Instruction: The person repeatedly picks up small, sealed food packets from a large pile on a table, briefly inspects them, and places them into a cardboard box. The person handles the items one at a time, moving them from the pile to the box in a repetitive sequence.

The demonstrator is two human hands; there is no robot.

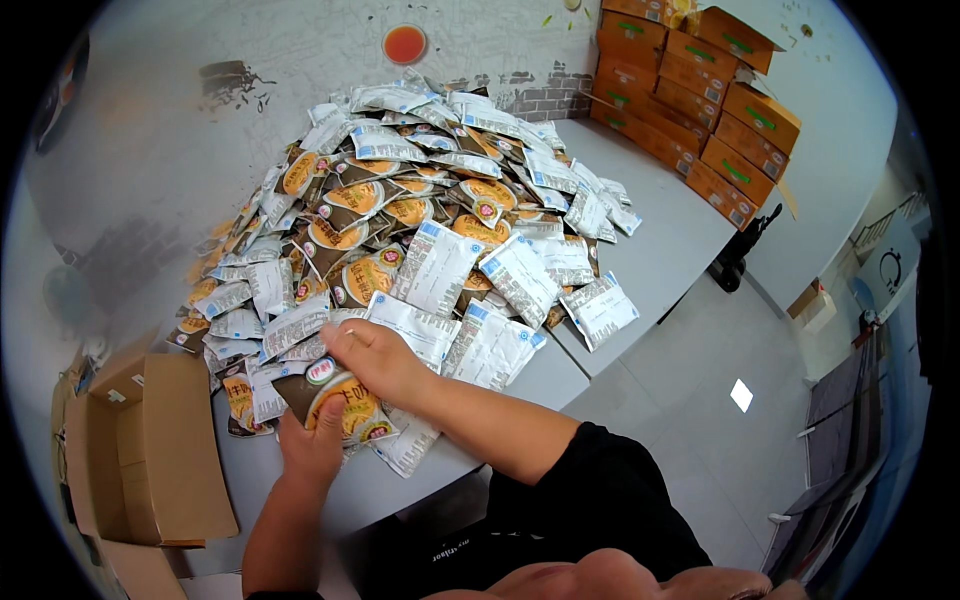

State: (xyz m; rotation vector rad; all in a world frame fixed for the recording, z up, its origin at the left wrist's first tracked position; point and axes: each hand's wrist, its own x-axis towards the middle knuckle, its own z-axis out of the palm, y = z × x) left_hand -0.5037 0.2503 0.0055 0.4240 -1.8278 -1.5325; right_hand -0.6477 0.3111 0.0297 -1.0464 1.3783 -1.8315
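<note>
My left hand [311, 446] grips a dark brown packet [356, 404] with an orange food picture, its thumb over the front. My right hand [375, 356] is curled just above that packet's top corner; what its fingertips hold is hidden. Both hands are at the front of a large heap of packets [432, 268] on a pale grey table [676, 268], some showing brown fronts, others white printed backs.
An open cardboard box [182, 445] stands left of the heap. Stacked orange cartons [738, 169] stand at the back right. A red round object [404, 44] shows on the pale surface behind. Grey tiled floor [675, 430] shows at the right.
</note>
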